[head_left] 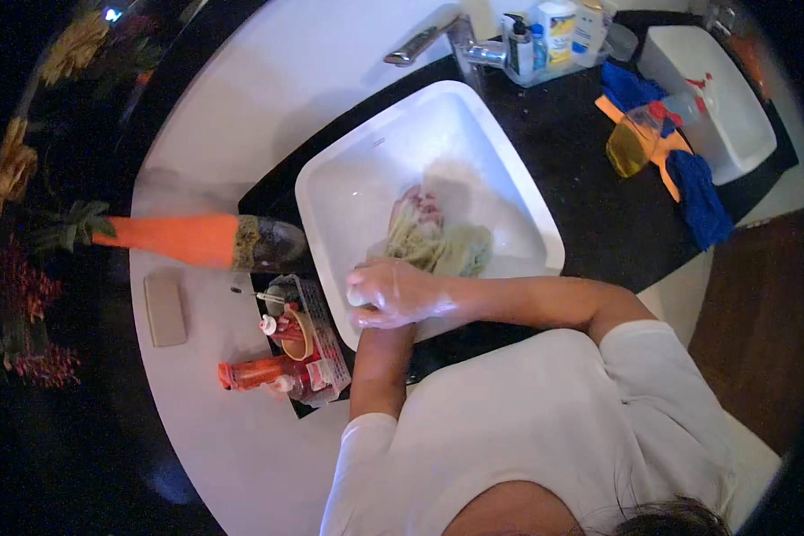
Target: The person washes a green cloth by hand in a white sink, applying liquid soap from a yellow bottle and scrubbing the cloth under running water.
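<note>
White counter (241, 107) curves around you with a black slab set into it, and the square white sink (330, 192) sits on that slab — glossy, rounded corners, turned corner-on to you. Your right hand (393, 293) is the closest thing to the camera, wet and shiny, fingers curled loosely inward at the near rim of the sink; you can't really tell if it's got hold of anything. Your left forearm comes up underneath it and the left hand is hidden, so no call on those fingers either.

Down in the basin is the wet cloth (438, 241), a pale greenish, soft, bunched-up lump. Its long axis runs from the near-left up toward the back of the sink, the far end looking pinkish.

Left of the sink there's an orange cone-shaped thing with a green leafy end (179, 239) lying flat, pointing left. Below it, a small white mesh basket (330, 344) with tubes and a red bottle (255, 373). Far right — a yellow spray bottle (639, 138) on blue cloths (701, 201), beside a second white sink (715, 89). Chrome tap (424, 40) at the back.
</note>
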Motion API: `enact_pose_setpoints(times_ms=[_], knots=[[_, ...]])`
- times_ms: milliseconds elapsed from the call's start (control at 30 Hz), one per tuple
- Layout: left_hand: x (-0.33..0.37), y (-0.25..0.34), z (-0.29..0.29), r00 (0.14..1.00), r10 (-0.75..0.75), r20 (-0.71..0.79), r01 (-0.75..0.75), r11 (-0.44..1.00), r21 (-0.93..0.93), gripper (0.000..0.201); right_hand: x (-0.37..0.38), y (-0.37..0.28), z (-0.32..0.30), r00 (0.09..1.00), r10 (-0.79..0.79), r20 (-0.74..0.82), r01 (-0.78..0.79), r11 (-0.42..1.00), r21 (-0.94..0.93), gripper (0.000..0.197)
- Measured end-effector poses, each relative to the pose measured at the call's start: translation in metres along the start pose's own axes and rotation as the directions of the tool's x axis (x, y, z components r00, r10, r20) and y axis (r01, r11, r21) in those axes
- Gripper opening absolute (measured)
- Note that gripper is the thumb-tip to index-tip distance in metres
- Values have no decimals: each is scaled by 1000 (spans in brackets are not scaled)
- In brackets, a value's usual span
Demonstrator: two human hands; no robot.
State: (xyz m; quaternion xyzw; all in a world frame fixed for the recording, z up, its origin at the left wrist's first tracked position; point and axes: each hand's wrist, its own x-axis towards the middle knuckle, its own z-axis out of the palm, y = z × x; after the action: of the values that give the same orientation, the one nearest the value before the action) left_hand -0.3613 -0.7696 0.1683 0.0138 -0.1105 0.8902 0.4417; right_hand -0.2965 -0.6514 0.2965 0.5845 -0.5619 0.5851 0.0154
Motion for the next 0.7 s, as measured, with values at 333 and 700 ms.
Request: enact_pose_setpoints(times_ms=[333,700], knots=[[18,-18,-11,594,753,-284,-411,587,697,32,-13,91,-53,996,-53,-70,1,806,-592,13],[32,-92,89,526,828,193,395,-439,807,36,3,94,-104,946,324,14,-196,607,-770,19]])
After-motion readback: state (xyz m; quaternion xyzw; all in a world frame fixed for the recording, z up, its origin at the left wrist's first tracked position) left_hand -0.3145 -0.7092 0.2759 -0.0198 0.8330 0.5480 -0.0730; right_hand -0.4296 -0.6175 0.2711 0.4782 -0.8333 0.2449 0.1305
